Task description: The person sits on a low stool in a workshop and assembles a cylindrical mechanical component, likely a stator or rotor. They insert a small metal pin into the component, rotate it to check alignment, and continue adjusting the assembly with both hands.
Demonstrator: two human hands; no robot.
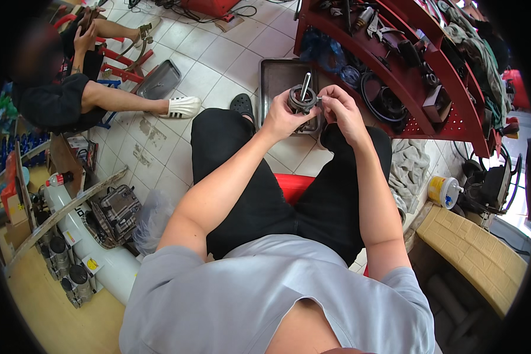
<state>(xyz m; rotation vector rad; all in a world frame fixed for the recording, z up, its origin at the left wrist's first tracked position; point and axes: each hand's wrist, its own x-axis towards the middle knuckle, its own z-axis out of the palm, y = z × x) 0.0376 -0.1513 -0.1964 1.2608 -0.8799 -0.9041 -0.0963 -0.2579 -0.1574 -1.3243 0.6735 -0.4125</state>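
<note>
My left hand [281, 115] is wrapped round a round metal motor part [301, 100] with a shiny shaft [306, 83] sticking up from its middle. It is held up in front of my knees, above a grey metal tray [271, 72] on the floor. My right hand [343, 111] is at the right side of the same part, thumb and fingertips pinched together at its edge. What the right fingers pinch is too small to make out.
A red tool cart [407, 88] with tools and parts curves along the right. A seated person [71, 88] is at the far left, beside another tray [161, 80]. A white tank [94, 253] lies at the left. A yellow-and-white bucket [444, 192] and grey cloth [409, 167] are at the right.
</note>
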